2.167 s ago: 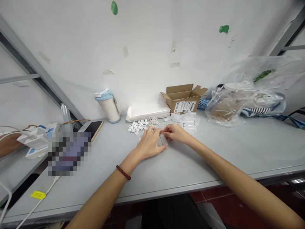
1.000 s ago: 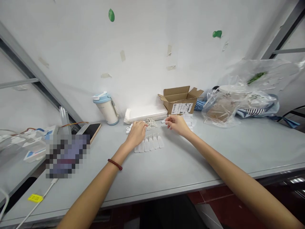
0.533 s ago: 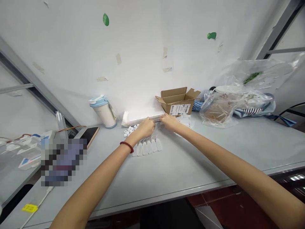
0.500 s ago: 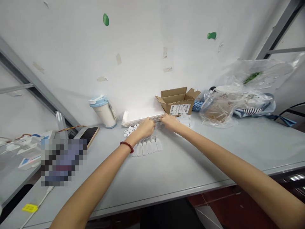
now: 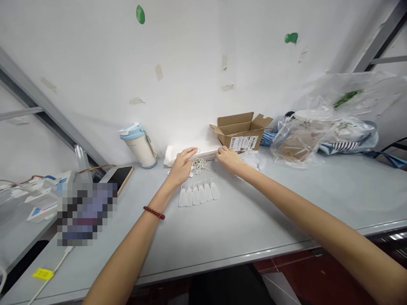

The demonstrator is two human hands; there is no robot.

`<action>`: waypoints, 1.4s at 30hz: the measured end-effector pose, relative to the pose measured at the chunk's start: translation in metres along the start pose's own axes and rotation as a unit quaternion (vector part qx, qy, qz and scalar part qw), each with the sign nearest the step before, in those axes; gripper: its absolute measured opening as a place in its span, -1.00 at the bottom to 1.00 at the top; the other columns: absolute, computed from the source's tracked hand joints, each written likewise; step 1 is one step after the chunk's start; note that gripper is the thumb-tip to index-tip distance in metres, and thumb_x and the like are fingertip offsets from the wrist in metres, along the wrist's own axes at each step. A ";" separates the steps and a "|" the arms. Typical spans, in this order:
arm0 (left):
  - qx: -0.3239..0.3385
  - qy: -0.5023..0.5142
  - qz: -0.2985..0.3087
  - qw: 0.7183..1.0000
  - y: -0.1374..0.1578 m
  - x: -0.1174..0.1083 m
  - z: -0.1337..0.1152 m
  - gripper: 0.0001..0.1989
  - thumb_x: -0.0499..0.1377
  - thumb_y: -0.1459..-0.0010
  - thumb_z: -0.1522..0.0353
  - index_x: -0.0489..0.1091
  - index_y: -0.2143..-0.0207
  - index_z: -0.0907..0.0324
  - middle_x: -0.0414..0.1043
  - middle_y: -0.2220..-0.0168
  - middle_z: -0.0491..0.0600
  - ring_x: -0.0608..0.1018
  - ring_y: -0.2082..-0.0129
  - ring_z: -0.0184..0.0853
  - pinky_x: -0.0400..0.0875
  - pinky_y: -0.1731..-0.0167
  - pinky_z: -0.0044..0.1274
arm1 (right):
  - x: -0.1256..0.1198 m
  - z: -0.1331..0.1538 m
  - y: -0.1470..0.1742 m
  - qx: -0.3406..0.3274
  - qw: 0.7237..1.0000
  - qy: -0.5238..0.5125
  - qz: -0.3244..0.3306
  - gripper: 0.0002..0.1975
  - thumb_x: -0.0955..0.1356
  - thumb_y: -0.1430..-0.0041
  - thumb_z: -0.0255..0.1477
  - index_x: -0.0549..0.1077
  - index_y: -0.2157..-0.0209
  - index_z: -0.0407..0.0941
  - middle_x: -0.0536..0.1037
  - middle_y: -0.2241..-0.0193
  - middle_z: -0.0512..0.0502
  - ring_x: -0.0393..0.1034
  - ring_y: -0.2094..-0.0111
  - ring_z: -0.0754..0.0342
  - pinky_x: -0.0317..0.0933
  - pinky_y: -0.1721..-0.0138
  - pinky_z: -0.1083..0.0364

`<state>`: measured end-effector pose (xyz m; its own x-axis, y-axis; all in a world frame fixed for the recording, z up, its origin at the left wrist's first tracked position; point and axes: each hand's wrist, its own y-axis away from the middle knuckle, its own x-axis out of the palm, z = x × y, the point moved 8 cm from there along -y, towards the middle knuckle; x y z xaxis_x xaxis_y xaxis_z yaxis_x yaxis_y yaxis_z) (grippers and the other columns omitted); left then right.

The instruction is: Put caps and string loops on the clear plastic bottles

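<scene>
My left hand (image 5: 181, 167), with a dark red bead bracelet (image 5: 154, 212) at the wrist, has its fingers reaching right. A small white round piece (image 5: 198, 150) shows at its fingertips. Opposite it, my right hand (image 5: 228, 159) is closed with curled fingers; what it pinches is hidden. Between the hands lies a bundle of whitish cords (image 5: 200, 166). Nearer me, several translucent white tags (image 5: 199, 195) with cords lie in a row. A stack of flat white sheets or packets (image 5: 203, 156) lies behind the hands. Small white pieces (image 5: 191, 174) are partly hidden by my left hand.
An open cardboard box (image 5: 238, 129) stands at the back, right of centre. To its right is a clear plastic bag (image 5: 294, 146) beside blue cloth. A cream bottle with a blue lid (image 5: 140, 146) stands back left. A phone (image 5: 122, 178) lies on the grey table (image 5: 241, 228).
My left hand has moved left and slightly away from me, its fingers now straighter. The cord bundle has come into view between the hands. My right hand stays near its place.
</scene>
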<state>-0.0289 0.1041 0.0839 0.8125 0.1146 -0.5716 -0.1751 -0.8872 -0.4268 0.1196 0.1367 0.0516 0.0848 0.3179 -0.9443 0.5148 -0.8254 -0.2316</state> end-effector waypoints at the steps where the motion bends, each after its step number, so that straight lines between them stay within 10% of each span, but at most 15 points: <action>1: -0.027 0.043 -0.009 0.999 0.005 -0.003 0.005 -0.48 -0.04 0.01 0.55 0.44 0.02 0.19 0.33 -0.12 -0.02 0.30 -0.13 -0.25 0.16 -0.14 -0.38 | -0.006 -0.001 0.004 0.005 0.999 -0.023 -0.024 -0.73 0.17 -0.17 -0.67 0.45 0.21 -0.30 0.45 0.18 -0.36 0.26 0.09 -0.14 0.13 0.17 0.02; 9: -0.147 0.248 0.018 0.957 0.033 0.016 0.010 -0.68 0.21 0.03 0.30 0.53 0.19 0.21 0.51 0.06 0.05 0.48 0.09 -0.23 0.34 0.10 -0.41 | -0.027 0.008 0.053 0.058 0.947 -0.293 -0.122 -0.78 0.27 -0.18 -0.46 0.31 0.12 -0.19 0.51 0.21 -0.21 0.39 0.21 -0.02 0.17 0.27 0.09; 23: -0.111 0.221 -0.038 0.968 0.042 0.020 -0.010 -0.76 0.28 0.07 0.25 0.55 0.38 0.23 0.57 0.33 -0.01 0.53 0.28 -0.27 0.39 0.26 -0.48 | -0.039 0.038 0.063 -0.001 0.984 -0.148 -0.102 -0.77 0.23 -0.25 -0.44 0.35 0.08 -0.17 0.47 0.22 -0.20 0.37 0.29 0.01 0.03 0.46 0.13; 42: -0.129 0.234 -0.046 0.962 0.044 0.022 -0.004 -0.71 0.30 0.11 0.19 0.56 0.37 0.21 0.55 0.37 -0.02 0.50 0.31 -0.30 0.37 0.26 -0.47 | -0.044 0.041 0.065 -0.011 0.963 -0.230 -0.142 -0.76 0.20 -0.26 -0.45 0.32 0.06 -0.19 0.48 0.20 -0.26 0.38 0.25 -0.02 0.18 0.34 0.08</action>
<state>-0.0169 0.0663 0.0555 0.9900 0.0383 -0.1354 0.0051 -0.9714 -0.2374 0.1143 0.0503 0.0684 -0.4467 0.2845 -0.8482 0.4805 -0.7235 -0.4957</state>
